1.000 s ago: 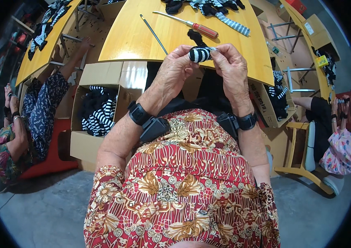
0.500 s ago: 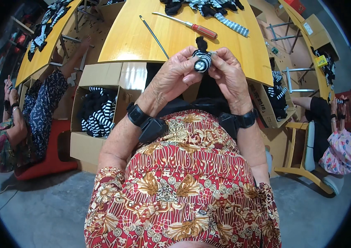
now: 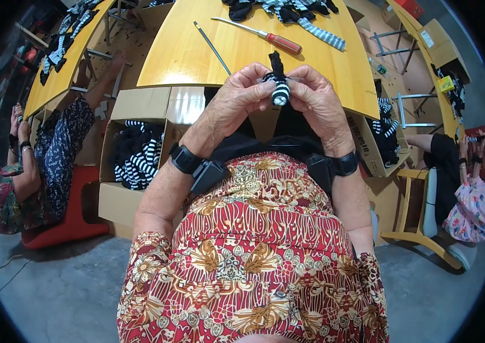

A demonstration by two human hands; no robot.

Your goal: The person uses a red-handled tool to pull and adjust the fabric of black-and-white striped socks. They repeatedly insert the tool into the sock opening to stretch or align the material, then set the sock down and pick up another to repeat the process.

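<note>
A small black-and-white striped knitted piece, sock-like (image 3: pixel 279 93), is pinched between the fingertips of both hands just in front of the table's near edge. Its black end points up and away from me, and the striped end bulges toward me. My left hand (image 3: pixel 241 94) grips it from the left with thumb and fingers closed. From the other side my right hand (image 3: pixel 318 97) holds it in a similar pinch. On the table beyond lie a screwdriver with a red handle (image 3: pixel 284 43) and a thin dark rod (image 3: pixel 213 48). Whether the piece is a sock or a glove, I cannot tell.
The yellow table (image 3: pixel 168 63) carries a heap of striped and black knitwear (image 3: pixel 288 8) at its far side. An open cardboard box (image 3: pixel 139 103) with striped pieces stands left, another box (image 3: pixel 363 137) right. People sit at both sides, near a red chair (image 3: pixel 71 211) and a wooden-framed chair (image 3: pixel 405 200).
The striped piece has been turned and drawn longer between my fingertips, its striped end now hanging lower. Both hands have shifted slightly and keep their grip.
</note>
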